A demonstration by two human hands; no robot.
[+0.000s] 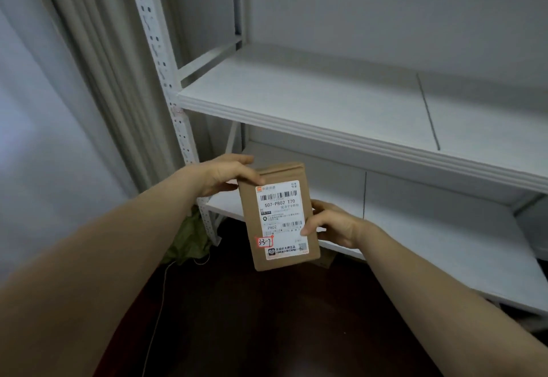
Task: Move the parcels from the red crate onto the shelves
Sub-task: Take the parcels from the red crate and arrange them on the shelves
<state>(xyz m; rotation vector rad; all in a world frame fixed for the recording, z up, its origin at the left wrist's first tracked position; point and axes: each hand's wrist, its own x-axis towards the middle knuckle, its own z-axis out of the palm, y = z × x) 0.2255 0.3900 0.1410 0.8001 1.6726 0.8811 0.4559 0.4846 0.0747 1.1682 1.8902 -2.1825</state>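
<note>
The left hand (228, 176) grips the parcel (280, 219) at its top left corner, the right hand (332, 223) at its right edge. Above and behind the parcel runs the upper shelf (296, 88), directly behind it the lower shelf (430, 228), left of it the rack post (181, 127), then the curtain (89, 80)

The white label (281, 220) on the brown parcel (278, 262) I hold reads "507-P802 T70" and "P802"; its red-bordered sticker (264, 242), lower left of the label, says "33-7".

Bare forearms (118, 258), left grip (225, 175), right grip (335, 223)
</note>
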